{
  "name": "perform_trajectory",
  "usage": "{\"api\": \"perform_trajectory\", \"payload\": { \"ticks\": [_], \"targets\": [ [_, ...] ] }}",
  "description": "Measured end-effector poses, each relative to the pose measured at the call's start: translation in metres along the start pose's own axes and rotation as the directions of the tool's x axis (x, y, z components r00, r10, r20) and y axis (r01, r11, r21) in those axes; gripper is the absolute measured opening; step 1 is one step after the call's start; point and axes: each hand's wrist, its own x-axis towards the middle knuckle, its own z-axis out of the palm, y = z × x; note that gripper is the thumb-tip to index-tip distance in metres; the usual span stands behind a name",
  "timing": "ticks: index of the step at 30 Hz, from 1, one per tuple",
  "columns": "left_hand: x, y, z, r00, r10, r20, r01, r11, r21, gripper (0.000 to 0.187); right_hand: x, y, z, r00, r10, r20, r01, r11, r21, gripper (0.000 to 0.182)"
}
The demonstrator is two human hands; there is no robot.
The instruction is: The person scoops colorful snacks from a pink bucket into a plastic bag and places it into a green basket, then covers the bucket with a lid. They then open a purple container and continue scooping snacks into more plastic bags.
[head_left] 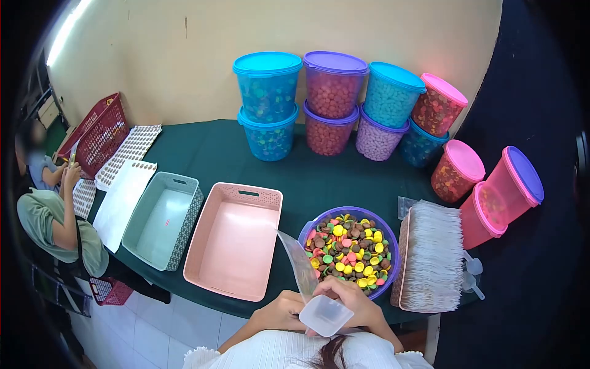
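My left hand (281,312) is closed on the lower part of a clear plastic pouch (297,259), whose upper end sticks up toward the bowl. My right hand (351,299) is closed beside it, holding a translucent white scoop (326,316) close to my chest. No pieces show in the scoop. Just beyond my hands is a purple bowl (396,253) filled with small cup-shaped pieces (351,250) in brown, yellow, pink and green. My fingers partly hide the pouch's lower end and the scoop's handle.
A pink basket (233,292) and a green basket (163,261) stand left. At right are a container of packed clear pouches (433,255) and spare scoops (472,265). Lidded tubs (268,92) line the back. Another person (58,227) stands far left near printed sheets (126,154).
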Motion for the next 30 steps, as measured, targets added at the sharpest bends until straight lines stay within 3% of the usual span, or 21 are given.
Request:
{"api": "perform_trajectory", "payload": {
  "ticks": [6, 8, 12, 14, 16, 18, 20, 23, 27, 30],
  "targets": [
    [0.011, -0.004, -0.001, 0.998, 0.062, 0.013, -0.062, 0.998, 0.029, 0.018, 0.005, -0.003, -0.01, 0.999, -0.022, 0.028, 0.027, 0.977, -0.21, 0.056],
    [0.016, -0.002, -0.001, 0.997, 0.073, 0.016, -0.073, 0.996, 0.054, 0.018, 0.005, 0.004, -0.01, 0.958, -0.283, -0.051, 0.26, 0.929, -0.264, 0.054],
    [0.028, -0.001, 0.001, 0.991, 0.132, 0.016, -0.133, 0.988, 0.077, 0.019, -0.008, 0.013, -0.014, 0.96, -0.274, -0.059, 0.256, 0.943, -0.213, 0.047],
    [0.035, 0.007, -0.004, 0.986, 0.102, 0.134, -0.109, 0.993, 0.045, 0.02, -0.011, 0.009, -0.013, 0.978, -0.173, -0.118, 0.152, 0.974, -0.17, 0.048],
    [0.037, 0.009, -0.005, 0.985, 0.143, 0.098, -0.151, 0.986, 0.074, 0.022, -0.005, 0.01, -0.013, 0.968, -0.207, -0.14, 0.179, 0.966, -0.187, 0.047],
    [0.032, 0.007, -0.007, 0.994, 0.088, 0.065, -0.094, 0.991, 0.1, 0.023, 0.006, 0.005, -0.012, 0.859, -0.449, -0.246, 0.354, 0.868, -0.347, 0.046],
    [0.035, 0.011, -0.013, 0.989, 0.111, 0.097, -0.125, 0.981, 0.147, 0.024, 0.007, 0.008, -0.012, 0.834, -0.484, -0.265, 0.392, 0.857, -0.334, 0.044],
    [0.036, 0.009, -0.01, 0.988, 0.148, -0.034, -0.139, 0.971, 0.192, 0.03, 0.002, 0.018, -0.01, 0.92, -0.31, -0.24, 0.271, 0.945, -0.185, 0.044],
    [0.039, 0.005, -0.014, 0.994, 0.113, -0.011, -0.108, 0.973, 0.205, 0.03, 0.003, 0.004, -0.016, 0.964, -0.163, -0.209, 0.147, 0.985, -0.093, 0.046],
    [0.042, -0.004, -0.013, 0.989, 0.145, 0.019, -0.142, 0.924, 0.356, 0.029, 0.003, 0.006, -0.022, 0.985, -0.066, -0.157, 0.066, 0.998, -0.007, 0.047]
  ]
}}
